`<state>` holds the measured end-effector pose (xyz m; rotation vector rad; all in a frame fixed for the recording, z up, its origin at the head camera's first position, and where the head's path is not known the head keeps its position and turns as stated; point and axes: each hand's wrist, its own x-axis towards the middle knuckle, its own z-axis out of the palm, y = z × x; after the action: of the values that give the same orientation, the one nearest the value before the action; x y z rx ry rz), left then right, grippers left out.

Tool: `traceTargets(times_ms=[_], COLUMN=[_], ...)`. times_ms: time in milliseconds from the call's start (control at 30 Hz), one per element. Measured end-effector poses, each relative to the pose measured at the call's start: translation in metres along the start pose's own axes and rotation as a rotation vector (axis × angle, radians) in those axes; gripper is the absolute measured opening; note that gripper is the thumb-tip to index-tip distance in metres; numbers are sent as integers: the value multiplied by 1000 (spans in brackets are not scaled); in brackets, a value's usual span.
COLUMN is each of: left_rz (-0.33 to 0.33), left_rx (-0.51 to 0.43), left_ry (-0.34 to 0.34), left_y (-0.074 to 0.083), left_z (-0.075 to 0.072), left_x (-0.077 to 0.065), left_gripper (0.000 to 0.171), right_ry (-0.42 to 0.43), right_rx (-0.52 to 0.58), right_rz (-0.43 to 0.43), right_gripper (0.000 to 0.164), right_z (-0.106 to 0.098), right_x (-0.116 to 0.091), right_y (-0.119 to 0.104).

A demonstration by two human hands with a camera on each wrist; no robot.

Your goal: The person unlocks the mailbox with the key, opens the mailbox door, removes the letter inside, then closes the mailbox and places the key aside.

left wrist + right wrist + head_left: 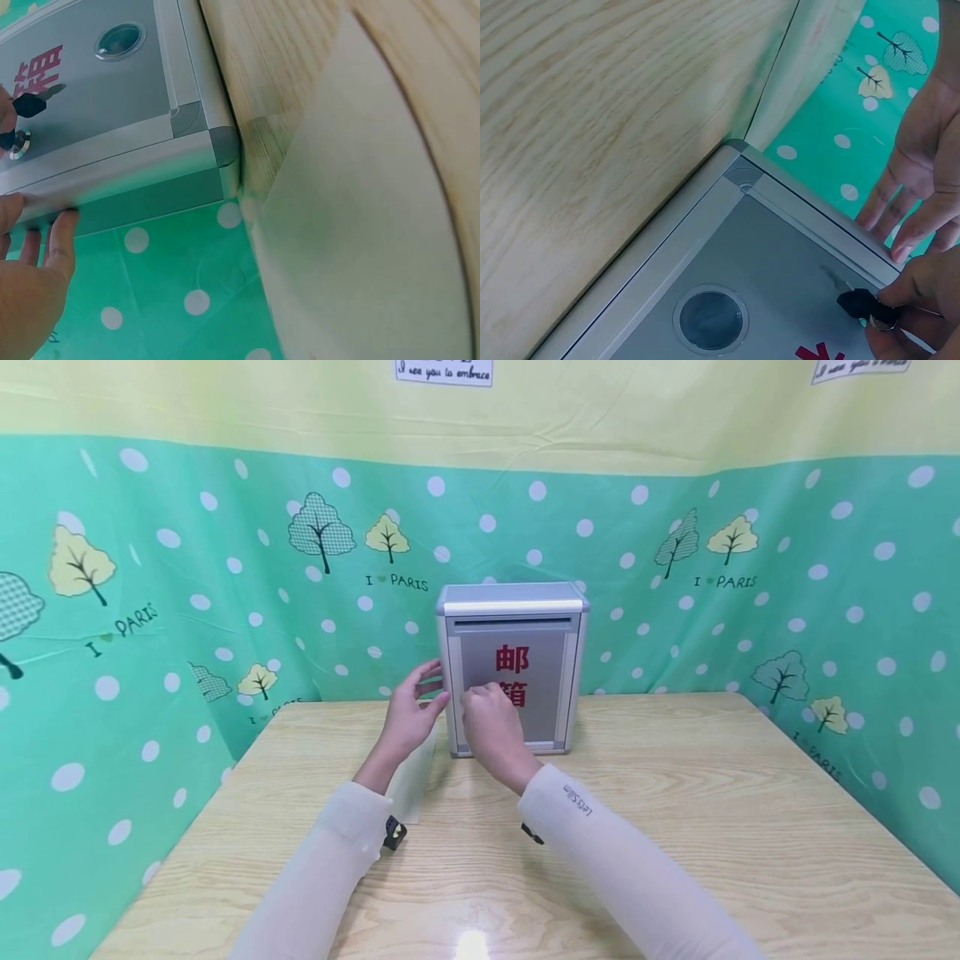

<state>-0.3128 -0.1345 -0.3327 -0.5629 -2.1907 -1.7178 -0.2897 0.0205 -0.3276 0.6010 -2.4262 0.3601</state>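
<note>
A grey metal mailbox (551, 677) with red characters and a slot stands upright on the table. My left hand (408, 714) rests its fingertips against the box's left side, fingers mostly straight. In front of the door, my right hand (491, 727) pinches a black-headed key at the lock (21, 146) on the door's left part. A second black-headed key (862, 304) on the same ring sticks out from the fingers, its blade free. The head view hides the keys behind the right hand. Low on the door is a round window (711, 320).
A pale paper sheet or envelope (367, 195) lies on the wooden table (675, 827) left of the box, partly under the left forearm. Behind the box hangs a green polka-dot curtain (525, 518). A dark strap piece (394, 833) shows at the left wrist.
</note>
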Motion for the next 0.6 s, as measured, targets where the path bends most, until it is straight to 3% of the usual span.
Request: traceTargets(times_ms=[300, 600], left_rz=[0, 9], left_rx=[5, -1], left_ry=[6, 15], left_y=[0, -30], left_z=[0, 0], left_x=[0, 12], left_gripper=[55, 58], right_ry=[13, 58], right_rx=[-67, -123], right_rz=[-63, -110], right_gripper=[18, 23], right_z=[6, 9], right_x=[-7, -12], right_y=[1, 1])
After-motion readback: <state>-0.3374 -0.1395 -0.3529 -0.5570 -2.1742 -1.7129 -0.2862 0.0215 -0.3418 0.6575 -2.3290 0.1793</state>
